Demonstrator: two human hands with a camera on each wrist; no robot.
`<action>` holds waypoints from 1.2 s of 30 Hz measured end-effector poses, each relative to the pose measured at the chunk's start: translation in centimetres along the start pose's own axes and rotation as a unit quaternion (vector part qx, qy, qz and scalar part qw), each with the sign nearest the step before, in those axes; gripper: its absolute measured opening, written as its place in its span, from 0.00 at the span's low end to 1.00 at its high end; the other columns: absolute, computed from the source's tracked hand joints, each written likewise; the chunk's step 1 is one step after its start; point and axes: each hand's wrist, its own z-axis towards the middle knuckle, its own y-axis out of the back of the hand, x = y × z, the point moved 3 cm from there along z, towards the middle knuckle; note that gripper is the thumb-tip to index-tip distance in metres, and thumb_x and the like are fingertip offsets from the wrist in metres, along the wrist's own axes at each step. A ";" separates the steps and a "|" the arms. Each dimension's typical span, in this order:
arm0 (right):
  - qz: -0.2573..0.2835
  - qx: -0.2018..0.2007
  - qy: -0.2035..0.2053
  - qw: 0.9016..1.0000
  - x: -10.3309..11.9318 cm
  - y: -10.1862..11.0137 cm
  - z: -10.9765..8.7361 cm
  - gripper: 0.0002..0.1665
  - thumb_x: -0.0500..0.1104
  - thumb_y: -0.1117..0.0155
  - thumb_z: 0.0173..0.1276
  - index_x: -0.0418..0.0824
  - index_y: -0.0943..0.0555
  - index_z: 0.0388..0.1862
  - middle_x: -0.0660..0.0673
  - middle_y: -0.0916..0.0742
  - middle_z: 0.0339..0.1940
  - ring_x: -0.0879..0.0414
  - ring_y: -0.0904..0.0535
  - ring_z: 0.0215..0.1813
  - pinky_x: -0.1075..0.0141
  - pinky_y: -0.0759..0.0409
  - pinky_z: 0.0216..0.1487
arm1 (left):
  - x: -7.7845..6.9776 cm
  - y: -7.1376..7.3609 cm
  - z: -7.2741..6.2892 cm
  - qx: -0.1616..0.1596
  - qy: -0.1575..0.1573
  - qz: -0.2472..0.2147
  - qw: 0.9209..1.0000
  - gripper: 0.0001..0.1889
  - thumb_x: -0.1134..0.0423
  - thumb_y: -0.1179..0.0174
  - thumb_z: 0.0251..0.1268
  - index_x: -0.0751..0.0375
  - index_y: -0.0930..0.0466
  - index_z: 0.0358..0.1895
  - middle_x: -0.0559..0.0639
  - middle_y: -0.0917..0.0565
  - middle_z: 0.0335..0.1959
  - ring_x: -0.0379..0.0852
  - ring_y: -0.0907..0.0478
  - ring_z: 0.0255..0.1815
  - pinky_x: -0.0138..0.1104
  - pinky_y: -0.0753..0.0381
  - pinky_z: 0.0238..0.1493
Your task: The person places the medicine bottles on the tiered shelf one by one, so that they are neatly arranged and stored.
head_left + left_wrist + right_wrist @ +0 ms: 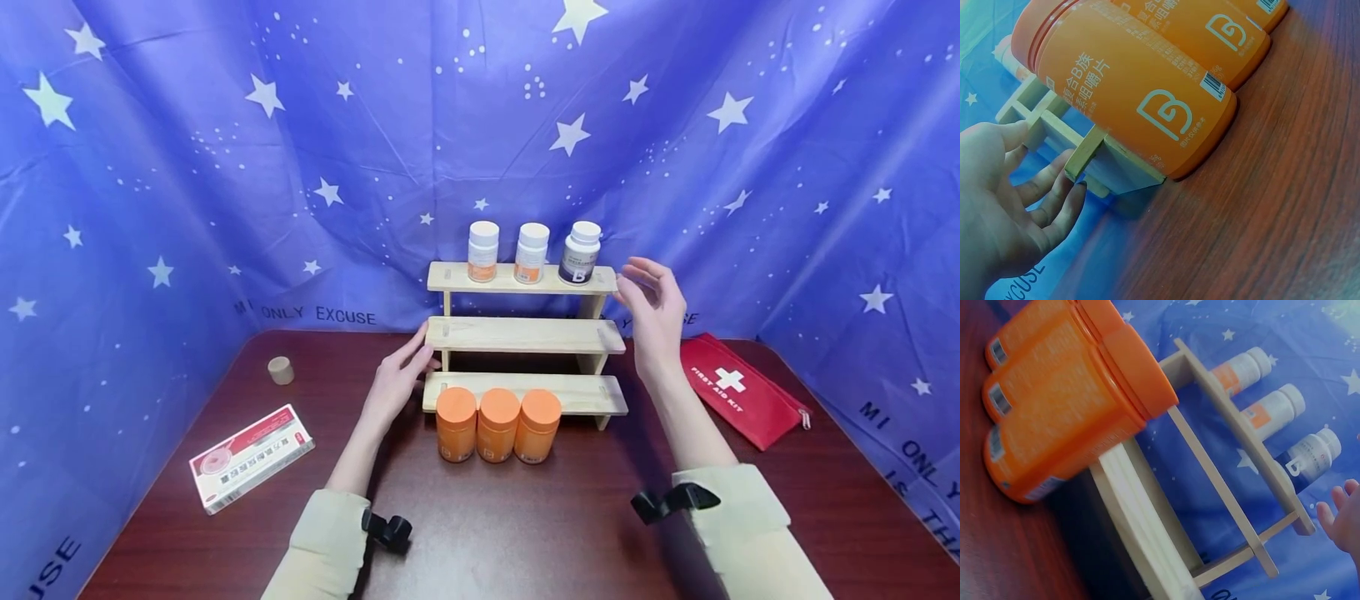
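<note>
A three-tier wooden stand (517,335) is set at the back of the table. My left hand (393,382) is at its left side, fingers loosely bent against the ends of the lower boards. Beside the right end of the top board is my right hand (654,321), slightly bent fingers holding nothing; in the right wrist view it appears a little apart from the wood. Two white-and-orange bottles (483,252) (531,253) and a white-and-dark bottle (580,253) stand on the top tier. Three orange jars (457,425) (497,425) (537,426) stand side by side in front of the stand.
To the left lie a red-and-white medicine box (251,458) and a small beige cylinder (281,370). A red first aid pouch (742,392) lies right of the right forearm. Blue star-patterned cloth (480,125) hangs behind and at both sides of the dark table (525,533).
</note>
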 end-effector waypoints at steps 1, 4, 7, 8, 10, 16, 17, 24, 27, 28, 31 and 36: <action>0.004 0.003 0.002 1.000 0.1 0.0 -0.4 0.20 0.36 0.35 0.72 0.36 0.21 0.62 0.47 0.15 0.50 0.54 0.17 0.54 0.70 0.13 0.54 | 0.0 0.1 0.0 -0.001 0.001 0.000 1.000 0.28 0.53 0.48 0.82 0.45 0.39 0.80 0.74 0.14 0.52 0.62 0.17 0.56 0.57 0.16 0.59; 0.006 0.015 0.006 1.000 0.2 0.3 -1.5 0.20 0.35 0.36 0.73 0.36 0.21 0.62 0.45 0.15 0.51 0.53 0.16 0.55 0.70 0.13 0.54 | 0.1 0.1 0.1 -0.004 0.002 -0.002 1.000 0.28 0.53 0.48 0.82 0.44 0.39 0.80 0.73 0.14 0.51 0.62 0.17 0.56 0.57 0.16 0.59; 0.006 0.026 0.005 1.000 0.3 0.5 -2.7 0.21 0.34 0.37 0.74 0.35 0.22 0.64 0.42 0.15 0.52 0.53 0.15 0.56 0.70 0.13 0.55 | 0.1 0.1 0.2 -0.004 0.002 -0.002 1.000 0.28 0.53 0.47 0.82 0.43 0.38 0.80 0.73 0.14 0.51 0.62 0.16 0.55 0.55 0.15 0.58; 0.006 0.031 0.004 1.000 0.3 0.6 -3.1 0.21 0.34 0.38 0.74 0.34 0.23 0.64 0.41 0.15 0.53 0.53 0.15 0.56 0.69 0.13 0.56 | 0.1 0.1 0.2 -0.003 0.002 0.000 1.000 0.28 0.53 0.47 0.82 0.43 0.38 0.80 0.73 0.13 0.50 0.62 0.16 0.55 0.54 0.14 0.57; 0.008 0.040 0.001 0.999 0.3 0.8 -3.9 0.21 0.33 0.38 0.74 0.34 0.23 0.65 0.40 0.15 0.53 0.53 0.15 0.56 0.68 0.13 0.57 | 0.1 0.0 0.2 -0.002 0.001 0.001 1.000 0.28 0.53 0.48 0.82 0.43 0.38 0.80 0.72 0.13 0.51 0.61 0.16 0.54 0.51 0.13 0.56; 0.016 0.084 -0.019 0.996 -0.3 0.9 -6.0 0.24 0.31 0.39 0.74 0.30 0.26 0.67 0.40 0.15 0.55 0.52 0.16 0.58 0.67 0.13 0.57 | 0.1 0.0 0.3 -0.002 0.002 -0.002 1.000 0.28 0.53 0.48 0.82 0.44 0.39 0.80 0.74 0.14 0.51 0.62 0.16 0.55 0.54 0.14 0.57; 0.015 0.092 -0.022 0.995 -0.4 0.9 -6.3 0.24 0.31 0.39 0.74 0.29 0.27 0.67 0.40 0.14 0.55 0.52 0.16 0.58 0.67 0.13 0.57 | 0.1 0.0 0.2 -0.002 0.003 -0.003 1.000 0.28 0.53 0.48 0.82 0.44 0.39 0.80 0.74 0.14 0.52 0.62 0.17 0.55 0.55 0.15 0.58; -0.028 0.145 -0.034 0.989 -1.4 1.1 -7.4 0.27 0.32 0.38 0.75 0.30 0.29 0.70 0.38 0.16 0.58 0.54 0.15 0.57 0.67 0.12 0.55 | -0.1 0.1 -0.1 -0.007 0.008 0.005 1.000 0.28 0.53 0.48 0.82 0.45 0.39 0.80 0.72 0.14 0.52 0.61 0.17 0.56 0.53 0.14 0.58; -0.038 0.167 -0.046 0.984 -1.8 1.2 -7.5 0.28 0.35 0.38 0.75 0.31 0.30 0.71 0.38 0.17 0.58 0.54 0.14 0.57 0.65 0.12 0.55 | 0.0 0.2 0.0 -0.007 0.010 0.006 1.000 0.28 0.53 0.48 0.82 0.45 0.40 0.81 0.72 0.14 0.52 0.62 0.17 0.56 0.54 0.15 0.59; -0.041 0.176 -0.051 0.982 -1.9 1.2 -7.5 0.28 0.35 0.38 0.76 0.32 0.30 0.72 0.37 0.17 0.58 0.54 0.14 0.57 0.65 0.12 0.55 | 0.2 0.2 0.1 -0.006 0.009 0.006 1.000 0.28 0.53 0.49 0.82 0.46 0.40 0.81 0.72 0.14 0.51 0.62 0.17 0.56 0.55 0.15 0.58; -0.050 0.214 -0.061 0.974 -2.0 1.3 -7.6 0.29 0.36 0.39 0.76 0.32 0.31 0.73 0.37 0.16 0.57 0.54 0.14 0.58 0.64 0.12 0.56 | 1.3 0.0 0.9 -0.005 0.006 0.002 1.000 0.28 0.53 0.48 0.82 0.45 0.40 0.81 0.72 0.13 0.50 0.62 0.16 0.54 0.55 0.14 0.57; -0.093 0.287 -0.056 0.952 -2.3 1.2 -7.8 0.30 0.36 0.40 0.77 0.31 0.33 0.74 0.38 0.16 0.58 0.55 0.14 0.59 0.63 0.12 0.59 | 3.5 -0.1 2.1 -0.014 -0.001 0.003 1.000 0.28 0.47 0.48 0.81 0.38 0.39 0.80 0.69 0.12 0.50 0.58 0.15 0.53 0.52 0.13 0.56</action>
